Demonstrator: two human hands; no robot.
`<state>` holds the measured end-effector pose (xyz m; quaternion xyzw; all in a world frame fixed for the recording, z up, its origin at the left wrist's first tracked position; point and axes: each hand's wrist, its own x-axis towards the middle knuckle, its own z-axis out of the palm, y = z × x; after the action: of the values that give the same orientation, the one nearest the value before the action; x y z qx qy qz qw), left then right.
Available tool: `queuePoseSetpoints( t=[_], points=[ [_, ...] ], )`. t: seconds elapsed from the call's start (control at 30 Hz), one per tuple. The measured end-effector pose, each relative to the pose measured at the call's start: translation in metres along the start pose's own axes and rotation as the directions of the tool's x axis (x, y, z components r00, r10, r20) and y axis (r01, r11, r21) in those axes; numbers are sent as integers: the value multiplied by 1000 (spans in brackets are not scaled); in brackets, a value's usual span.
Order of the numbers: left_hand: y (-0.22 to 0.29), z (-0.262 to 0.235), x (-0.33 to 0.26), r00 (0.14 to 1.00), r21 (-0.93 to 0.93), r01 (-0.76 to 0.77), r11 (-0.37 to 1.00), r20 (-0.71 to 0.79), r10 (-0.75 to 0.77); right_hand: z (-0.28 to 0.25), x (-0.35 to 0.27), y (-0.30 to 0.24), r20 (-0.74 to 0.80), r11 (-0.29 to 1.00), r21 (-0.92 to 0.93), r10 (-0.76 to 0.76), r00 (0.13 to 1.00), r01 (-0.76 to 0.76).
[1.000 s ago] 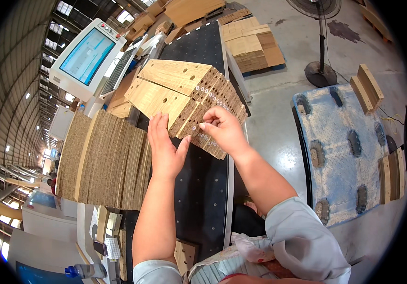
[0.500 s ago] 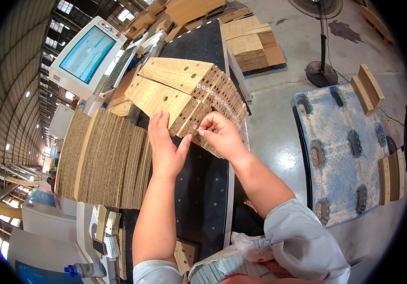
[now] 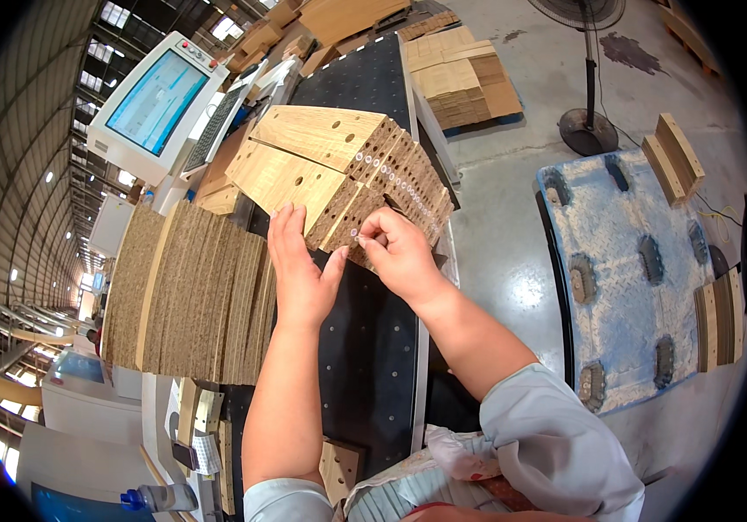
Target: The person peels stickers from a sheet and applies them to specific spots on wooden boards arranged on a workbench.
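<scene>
A stack of wood-faced particleboard panels [image 3: 285, 170] lies in two rows. Their drilled edges face right, and a line of small white plastic inserts [image 3: 391, 176] sits in the holes. My left hand [image 3: 300, 274] is open, its fingers laid along the near end of the stack. At the drilled edge my right hand [image 3: 404, 257] is closed, thumb and forefinger pinched beside a small whitish ring [image 3: 354, 232] at a hole. Whatever is inside the pinch is too small to make out.
A thick stack of particleboard [image 3: 204, 296] stands left of my arms. Beyond it are a monitor [image 3: 156, 100] and keyboard [image 3: 214, 130]. The dark, dotted table [image 3: 365, 365] runs beneath the panels. To the right lie a blue pallet [image 3: 617, 287] and a standing fan [image 3: 588, 130].
My right hand has shifted slightly left, its fingertips closer in against the hole. My left hand stays against the panels, and the whole view has moved a little.
</scene>
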<state>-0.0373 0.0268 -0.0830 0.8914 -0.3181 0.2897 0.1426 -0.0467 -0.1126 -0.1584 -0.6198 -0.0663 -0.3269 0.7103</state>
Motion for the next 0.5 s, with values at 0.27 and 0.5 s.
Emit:
queuePoseSetpoints(
  t=[0.27, 0.5],
  points=[
    [1, 0, 0, 1000, -6, 2, 1000, 0, -2, -5, 5, -3, 24, 992, -128, 19, 1000, -16],
    [2, 0, 0, 1000, -13, 16, 1000, 5, -16, -22, 19, 12, 62, 956, -107, 280, 958, -273]
  ],
)
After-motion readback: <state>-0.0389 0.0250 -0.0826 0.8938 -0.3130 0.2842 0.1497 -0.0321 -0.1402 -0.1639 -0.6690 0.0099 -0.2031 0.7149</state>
